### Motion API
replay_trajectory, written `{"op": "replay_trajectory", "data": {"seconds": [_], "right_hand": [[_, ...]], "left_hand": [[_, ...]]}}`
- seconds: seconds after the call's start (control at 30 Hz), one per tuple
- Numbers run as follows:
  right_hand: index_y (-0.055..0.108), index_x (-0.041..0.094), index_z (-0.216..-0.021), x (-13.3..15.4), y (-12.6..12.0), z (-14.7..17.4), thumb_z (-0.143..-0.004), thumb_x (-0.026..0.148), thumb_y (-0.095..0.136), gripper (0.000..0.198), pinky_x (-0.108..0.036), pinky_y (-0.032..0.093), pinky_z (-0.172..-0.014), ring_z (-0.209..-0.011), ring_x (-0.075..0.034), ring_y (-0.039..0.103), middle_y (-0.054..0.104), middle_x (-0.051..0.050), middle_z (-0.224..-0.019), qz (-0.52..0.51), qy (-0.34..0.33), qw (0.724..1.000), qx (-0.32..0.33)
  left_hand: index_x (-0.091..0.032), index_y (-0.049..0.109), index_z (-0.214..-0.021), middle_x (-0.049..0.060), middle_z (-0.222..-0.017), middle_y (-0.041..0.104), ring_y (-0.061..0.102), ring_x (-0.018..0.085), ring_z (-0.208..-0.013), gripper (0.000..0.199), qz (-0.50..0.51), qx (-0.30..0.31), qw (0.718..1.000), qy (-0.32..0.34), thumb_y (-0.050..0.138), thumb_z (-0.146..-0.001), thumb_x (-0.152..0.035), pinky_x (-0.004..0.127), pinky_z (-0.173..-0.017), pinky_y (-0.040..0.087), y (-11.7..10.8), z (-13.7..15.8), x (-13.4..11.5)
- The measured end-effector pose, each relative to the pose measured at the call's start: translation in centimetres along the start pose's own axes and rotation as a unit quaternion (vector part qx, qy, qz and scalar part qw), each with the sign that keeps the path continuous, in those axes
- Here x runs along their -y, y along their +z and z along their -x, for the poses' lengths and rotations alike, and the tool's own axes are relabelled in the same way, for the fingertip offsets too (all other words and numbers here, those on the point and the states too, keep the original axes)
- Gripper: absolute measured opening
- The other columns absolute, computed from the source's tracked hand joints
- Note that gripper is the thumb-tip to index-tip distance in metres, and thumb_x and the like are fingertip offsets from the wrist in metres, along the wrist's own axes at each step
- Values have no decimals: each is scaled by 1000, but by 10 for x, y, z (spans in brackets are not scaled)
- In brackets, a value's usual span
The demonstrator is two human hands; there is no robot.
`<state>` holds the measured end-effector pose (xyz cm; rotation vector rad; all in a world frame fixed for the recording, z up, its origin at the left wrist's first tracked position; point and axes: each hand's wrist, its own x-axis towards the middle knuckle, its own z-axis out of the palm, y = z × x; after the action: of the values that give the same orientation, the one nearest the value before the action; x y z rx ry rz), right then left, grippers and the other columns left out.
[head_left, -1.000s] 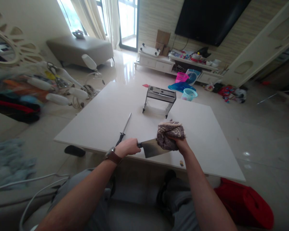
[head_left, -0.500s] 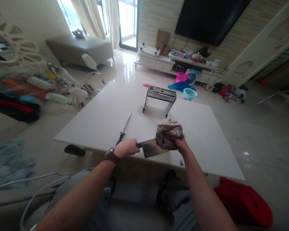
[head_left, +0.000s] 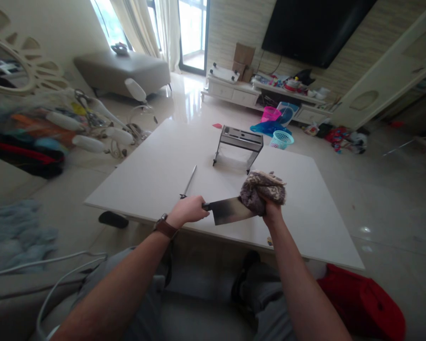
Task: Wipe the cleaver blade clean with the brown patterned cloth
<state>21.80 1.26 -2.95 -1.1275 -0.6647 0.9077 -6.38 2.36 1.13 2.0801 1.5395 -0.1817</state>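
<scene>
My left hand (head_left: 190, 210) is closed around the dark handle of a cleaver (head_left: 230, 210), its broad blade pointing right above the near edge of the table. A brown patterned towel (head_left: 264, 190) is bunched in my right hand (head_left: 272, 213), which is closed on it from below. The towel covers the far end of the blade. Beyond my left hand lies a honing steel (head_left: 190, 180), its handle mostly hidden behind the hand. Farther back stands a knife block (head_left: 242, 139) with a slotted top and clear lower part.
The white table (head_left: 142, 184) spans the middle. A small yellow sticker or object (head_left: 269, 241) is at its near edge, and a red piece (head_left: 217, 126) at the far edge. A red bag or stool (head_left: 365, 303) stands at lower right. Baskets (head_left: 281, 139) sit on the floor beyond.
The towel and my right hand have moved right along the blade toward its end, exposing more of it. The cleaver has tilted slightly, and my left hand now hides the steel's handle.
</scene>
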Motion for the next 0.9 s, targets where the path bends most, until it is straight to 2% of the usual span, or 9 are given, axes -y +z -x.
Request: {"op": "replay_trajectory", "data": {"seconds": [0.13, 0.3, 0.43, 0.57, 0.7, 0.9], "right_hand": [[71, 23, -117, 5, -5, -8, -58, 22, 90, 62, -48, 48, -114, -120, -25, 68, 75, -2, -122, -36, 28, 997, -57], [73, 21, -110, 7, -8, -12, -63, 24, 88, 49, -38, 53, -110, -112, -20, 71, 78, 0, -113, -90, 56, 988, -117], [74, 22, -105, 7, 2, -3, -76, 29, 80, 30, -32, 60, -98, -104, -18, 74, 80, 0, -106, -134, 138, 979, -66], [75, 23, -104, 7, 20, 12, -78, 31, 78, 27, -31, 62, -93, -102, -18, 75, 80, 0, -106, -167, 197, 966, -20], [75, 23, -102, 2, 29, 22, -76, 27, 79, 26, -35, 61, -98, -103, -19, 75, 80, 0, -107, -173, 211, 962, 1], [75, 20, -98, -16, 25, 22, -68, 19, 84, 32, -41, 59, -102, -95, -21, 76, 80, -1, -100, -142, 226, 964, -11]], "left_hand": [[-22, 74, -74, 6, -76, 74, 67, 22, -71, 27, 54, -7, 999, -6, 62, -76, -46, 29, -58, 38, -3, -1, 1], [-19, 73, -71, 3, -62, 64, 59, 17, -58, 27, 166, -20, 986, -11, 64, -77, -44, 27, -53, 37, 2, -5, -4], [-16, 68, -70, 0, -53, 53, 50, 12, -45, 25, 297, -6, 954, -41, 62, -80, -39, 24, -45, 38, 12, -6, -20], [-16, 63, -68, -3, -51, 49, 48, 11, -40, 23, 361, -8, 931, -46, 63, -81, -36, 22, -40, 38, 24, -7, -37], [-16, 61, -68, -2, -50, 49, 50, 11, -41, 24, 389, -23, 920, -35, 63, -82, -34, 21, -39, 38, 32, -11, -45], [-16, 60, -67, -2, -49, 49, 51, 12, -38, 22, 389, 4, 920, -37, 61, -81, -33, 21, -37, 36, 40, -14, -48]]}}
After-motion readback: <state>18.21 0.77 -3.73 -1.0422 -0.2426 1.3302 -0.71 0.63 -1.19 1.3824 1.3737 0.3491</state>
